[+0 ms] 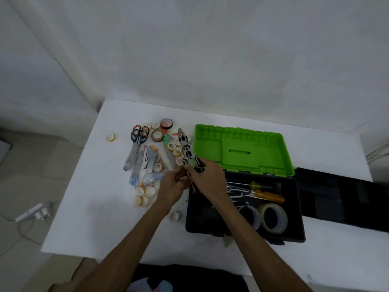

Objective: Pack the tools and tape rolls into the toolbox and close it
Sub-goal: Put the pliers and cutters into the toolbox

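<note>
Both forearms reach from below to the black plastic toolbox (pixel 245 209), where the right hand (pixel 208 178) and left hand (pixel 174 184) each close their grip on the grey-and-black pliers (pixel 187 153) at its left rim, apparently for lowering them inside.

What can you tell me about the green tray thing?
The bright green plastic tray is a shallow rectangular insert with small moulded slots along its far edge and a raised middle block with a slit handle. It holds nothing and sits tilted across the far edge of the open black plastic toolbox.
</note>
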